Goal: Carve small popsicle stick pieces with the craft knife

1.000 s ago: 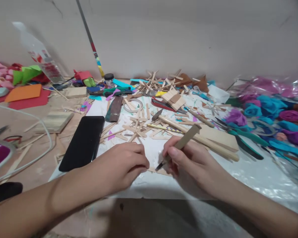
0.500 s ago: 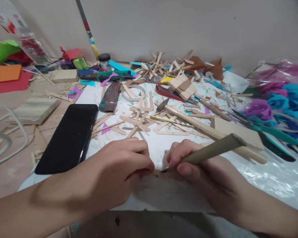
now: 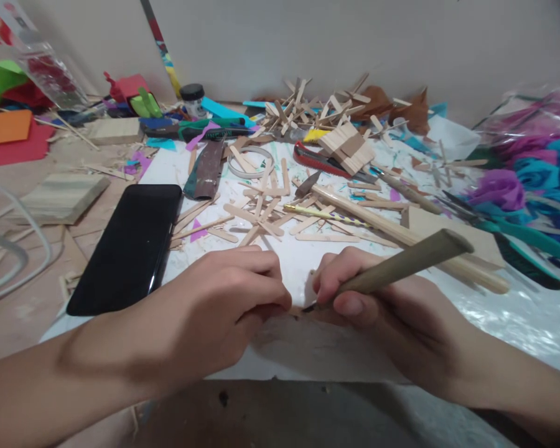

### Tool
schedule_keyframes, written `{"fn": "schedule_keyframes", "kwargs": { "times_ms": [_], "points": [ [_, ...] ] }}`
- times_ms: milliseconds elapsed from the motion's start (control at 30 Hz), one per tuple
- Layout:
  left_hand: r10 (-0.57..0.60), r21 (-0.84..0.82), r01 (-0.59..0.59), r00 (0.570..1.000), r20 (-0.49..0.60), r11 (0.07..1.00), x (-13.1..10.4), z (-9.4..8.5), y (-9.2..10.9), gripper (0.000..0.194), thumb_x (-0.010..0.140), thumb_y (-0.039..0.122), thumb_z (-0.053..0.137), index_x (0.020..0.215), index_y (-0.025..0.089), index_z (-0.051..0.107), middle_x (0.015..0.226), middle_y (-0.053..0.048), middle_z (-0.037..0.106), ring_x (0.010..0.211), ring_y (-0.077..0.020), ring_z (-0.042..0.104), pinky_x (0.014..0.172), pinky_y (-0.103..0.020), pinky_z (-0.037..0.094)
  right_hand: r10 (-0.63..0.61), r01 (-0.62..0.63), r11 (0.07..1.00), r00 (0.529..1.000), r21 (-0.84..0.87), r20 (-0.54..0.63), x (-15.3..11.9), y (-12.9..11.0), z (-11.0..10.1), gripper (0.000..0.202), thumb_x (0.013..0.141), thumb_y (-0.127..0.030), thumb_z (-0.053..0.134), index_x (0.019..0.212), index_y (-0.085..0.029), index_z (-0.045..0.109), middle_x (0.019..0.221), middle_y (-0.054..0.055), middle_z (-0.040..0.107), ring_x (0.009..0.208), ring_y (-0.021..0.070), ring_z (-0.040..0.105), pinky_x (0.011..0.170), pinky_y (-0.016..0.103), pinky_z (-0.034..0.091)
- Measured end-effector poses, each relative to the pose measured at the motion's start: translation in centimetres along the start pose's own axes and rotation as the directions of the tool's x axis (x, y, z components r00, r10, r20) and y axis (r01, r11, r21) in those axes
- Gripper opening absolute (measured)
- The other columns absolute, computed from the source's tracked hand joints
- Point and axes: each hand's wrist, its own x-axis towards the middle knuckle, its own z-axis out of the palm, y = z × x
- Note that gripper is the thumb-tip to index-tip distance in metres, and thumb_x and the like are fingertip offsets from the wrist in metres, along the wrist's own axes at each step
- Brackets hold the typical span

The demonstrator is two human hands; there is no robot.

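Observation:
My right hand (image 3: 354, 292) is closed round the wooden handle of a carving knife (image 3: 401, 264), held tilted like a pen. The knife's dark tip points left and down, onto a small wooden craft stick (image 3: 297, 311). My left hand (image 3: 242, 298) pinches the stick's other end, fingers curled, so most of the stick is hidden. Both hands are just above the front edge of the white sheet (image 3: 303, 354). Beyond them lie loose craft sticks (image 3: 256, 221) and a yellow patterned pencil (image 3: 326, 214).
A black phone (image 3: 126, 249) lies left of my left hand. Behind the hands are a wooden-handled tool (image 3: 368, 218), a red cutter (image 3: 317, 163) and a tape ring (image 3: 251, 163). Green-handled scissors (image 3: 508, 230) lie at right, beside crepe paper flowers (image 3: 499, 190). Wood blocks (image 3: 65, 198) lie at left.
The view has tilted slightly, so the table things sit a little higher in the picture. Both hands keep nearly the same pose, with the knife tip still at the stick.

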Motion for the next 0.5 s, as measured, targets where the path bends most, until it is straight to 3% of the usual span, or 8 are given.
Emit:
{"fn": "schedule_keyframes", "kwargs": {
  "times_ms": [500],
  "points": [
    [-0.006, 0.010, 0.006, 1.000, 0.011, 1.000, -0.23, 0.09, -0.23, 0.035, 0.095, -0.005, 0.057, 0.098, 0.019, 0.082, 0.092, 0.003, 0.070, 0.086, -0.0094, 0.063, 0.077, -0.021, 0.045, 0.019, -0.019, 1.000, 1.000, -0.007, -0.016, 0.06, 0.01, 0.02, 0.038, 0.115, -0.060, 0.057, 0.098, -0.028, 0.069, 0.087, 0.002, 0.068, 0.078, 0.0192, 0.064, 0.066, 0.032, 0.052]
  ]
}}
